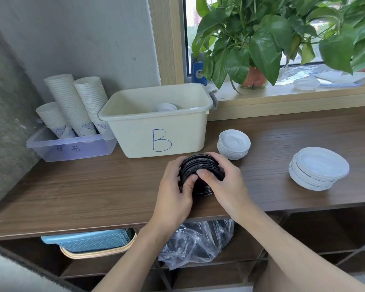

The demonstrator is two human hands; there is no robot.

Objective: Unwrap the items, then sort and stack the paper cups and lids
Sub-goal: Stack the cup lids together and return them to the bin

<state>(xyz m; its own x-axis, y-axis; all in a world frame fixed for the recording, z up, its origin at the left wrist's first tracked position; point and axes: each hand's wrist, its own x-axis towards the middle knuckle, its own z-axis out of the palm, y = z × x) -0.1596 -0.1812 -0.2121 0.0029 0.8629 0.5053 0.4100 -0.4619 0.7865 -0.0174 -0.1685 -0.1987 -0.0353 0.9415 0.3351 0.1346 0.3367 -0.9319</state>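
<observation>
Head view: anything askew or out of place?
The stacks of white paper cups lean left in the clear plastic tray. The stack of large white lids on the right is fanned, not squared. Nothing looks spilled or damaged.

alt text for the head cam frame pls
The left hand and right hand grip a stack of black lids on a wooden counter, in front of a cream bin marked B. A small stack of white lids and a larger stack sit to the right; stacked paper cups stand in a clear tray at left.
</observation>
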